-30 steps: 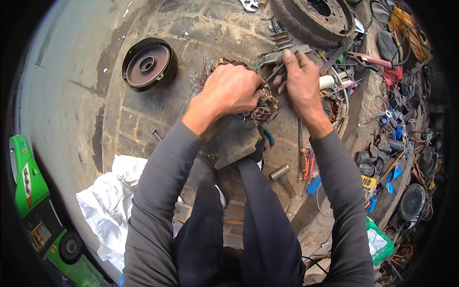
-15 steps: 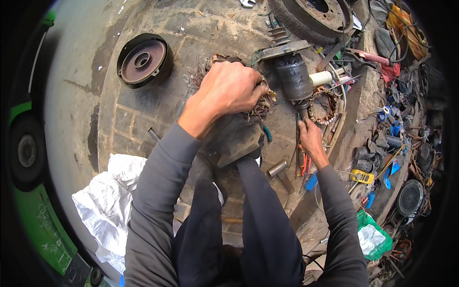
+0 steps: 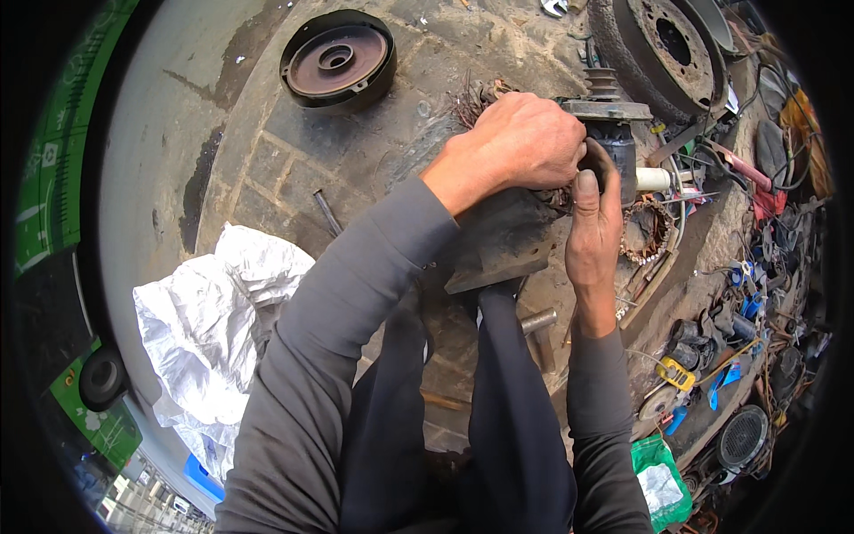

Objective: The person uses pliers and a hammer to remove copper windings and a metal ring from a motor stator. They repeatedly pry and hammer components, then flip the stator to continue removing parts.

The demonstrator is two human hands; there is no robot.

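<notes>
My left hand [image 3: 529, 142] is closed in a fist, back uppermost, over a bundle of thin reddish-brown wires [image 3: 471, 102]. What its fingers grip is hidden. My right hand [image 3: 594, 236] is raised beside it, thumb and curved forefinger apart, fingertips close to the left hand's fingers; nothing shows between them. Directly behind the right hand stands a dark motor part [image 3: 616, 138] with a black cylinder, a flange and a grooved pulley [image 3: 602, 84]. Below the left hand, a dark metal block [image 3: 500, 262] sits in front of my feet.
A hammer [image 3: 541, 334] lies near my right knee. A round black housing [image 3: 338, 67] stands at the far left, a metal rod [image 3: 327, 212] nearer. A copper-wound ring [image 3: 648, 230], a large wheel rim [image 3: 663, 53] and scattered scrap fill the right side. White sacking [image 3: 200, 320] lies at left.
My right hand has let go near the motor part's lower end and come up beside my left hand. The view has shifted, so most things sit elsewhere in it.
</notes>
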